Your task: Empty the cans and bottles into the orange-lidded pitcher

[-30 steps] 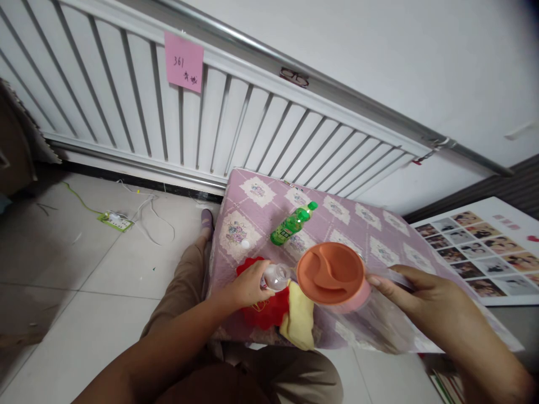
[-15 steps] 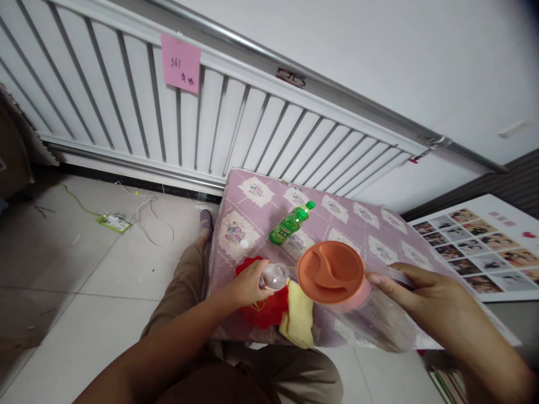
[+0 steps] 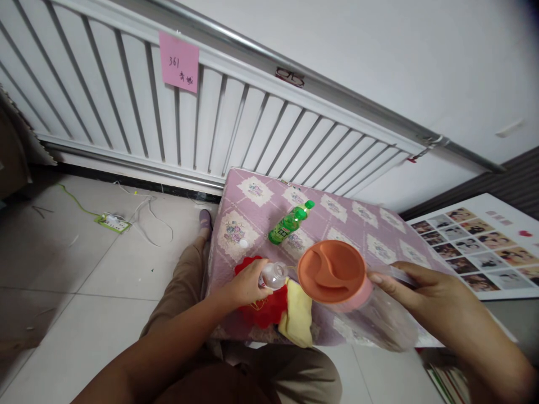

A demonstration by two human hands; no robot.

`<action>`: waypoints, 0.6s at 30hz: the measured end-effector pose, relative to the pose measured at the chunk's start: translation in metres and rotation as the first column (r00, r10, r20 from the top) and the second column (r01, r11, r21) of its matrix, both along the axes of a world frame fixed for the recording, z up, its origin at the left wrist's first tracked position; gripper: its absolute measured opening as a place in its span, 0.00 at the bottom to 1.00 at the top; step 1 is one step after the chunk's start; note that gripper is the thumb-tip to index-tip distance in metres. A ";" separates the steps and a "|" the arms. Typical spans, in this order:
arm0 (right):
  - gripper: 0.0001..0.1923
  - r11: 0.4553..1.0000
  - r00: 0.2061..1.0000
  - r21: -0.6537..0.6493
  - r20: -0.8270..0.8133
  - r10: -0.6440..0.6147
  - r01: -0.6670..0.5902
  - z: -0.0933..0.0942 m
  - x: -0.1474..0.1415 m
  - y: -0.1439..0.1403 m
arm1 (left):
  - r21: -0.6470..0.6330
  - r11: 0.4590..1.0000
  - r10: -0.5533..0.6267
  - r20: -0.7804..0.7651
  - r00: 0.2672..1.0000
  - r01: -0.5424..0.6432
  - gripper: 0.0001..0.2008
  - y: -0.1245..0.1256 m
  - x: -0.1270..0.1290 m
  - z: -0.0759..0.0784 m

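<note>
Left hand [image 3: 246,283] closed around clear bottle [image 3: 274,275], tipped sideways with open neck toward orange lid [image 3: 331,271] of clear jug [image 3: 379,320]; tilt probably brings neck to lid opening. Right hand [image 3: 425,292] wrapped on jug handle, fingers curled, jug raised above near right edge of bench [image 3: 252,207], seemingly to steady it at neck level. Red cloth [image 3: 263,306] and yellow cloth [image 3: 298,317] under bottle at near edge, placed as if to catch drips. Small white cap [image 3: 243,243] left of green bottle [image 3: 290,223], which lies on its side at bench centre. Pink note [image 3: 178,62] on far radiator [image 3: 126,112]. Compared with half a second ago: both grips unchanged, bottle and jug in same relation, whole view shifted only slightly
</note>
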State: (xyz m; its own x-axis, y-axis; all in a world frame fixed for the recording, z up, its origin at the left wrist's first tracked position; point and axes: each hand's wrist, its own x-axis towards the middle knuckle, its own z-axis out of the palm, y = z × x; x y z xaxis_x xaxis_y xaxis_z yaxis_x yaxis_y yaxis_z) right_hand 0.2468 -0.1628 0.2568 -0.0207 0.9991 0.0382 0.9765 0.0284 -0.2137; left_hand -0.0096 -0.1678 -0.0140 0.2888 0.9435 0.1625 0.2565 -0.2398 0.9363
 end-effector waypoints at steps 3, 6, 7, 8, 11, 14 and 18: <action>0.25 1.000 1.000 0.015 -0.004 0.015 -0.015 -0.001 0.002 0.001 | -0.001 1.000 0.008 -0.003 1.000 -0.008 0.36 -0.001 0.000 0.001; 0.25 1.000 1.000 -0.009 -0.019 0.000 -0.001 -0.002 0.002 0.001 | -0.019 1.000 0.008 -0.001 1.000 -0.008 0.36 -0.001 -0.001 0.004; 0.25 1.000 1.000 -0.017 -0.026 -0.006 0.006 -0.002 0.001 0.001 | -0.026 1.000 0.005 0.001 1.000 -0.005 0.36 -0.002 -0.002 0.005; 0.25 1.000 0.999 -0.018 -0.033 -0.012 0.011 -0.002 0.000 0.000 | -0.030 1.000 0.006 0.001 1.000 -0.006 0.35 -0.002 -0.002 0.006; 0.25 1.000 0.999 -0.015 -0.043 -0.020 0.019 -0.001 -0.002 -0.001 | -0.030 1.000 0.004 -0.005 1.000 -0.004 0.36 -0.002 -0.002 0.007; 0.25 1.000 0.999 -0.011 -0.033 -0.006 0.005 0.000 -0.003 -0.002 | -0.033 0.999 -0.001 -0.006 1.000 0.000 0.36 -0.002 -0.002 0.006; 0.26 0.999 0.999 -0.017 -0.028 -0.038 0.038 0.001 -0.008 -0.003 | -0.026 1.000 0.004 0.000 1.000 -0.004 0.36 -0.002 -0.002 0.005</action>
State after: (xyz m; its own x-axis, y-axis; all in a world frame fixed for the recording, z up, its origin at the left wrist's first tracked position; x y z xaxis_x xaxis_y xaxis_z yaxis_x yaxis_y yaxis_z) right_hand 0.2392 -0.1657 0.2581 0.0180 0.9996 0.0219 0.9705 -0.0121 -0.2410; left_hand -0.0117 -0.1697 -0.0092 0.2854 0.9485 0.1377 0.2574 -0.2142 0.9423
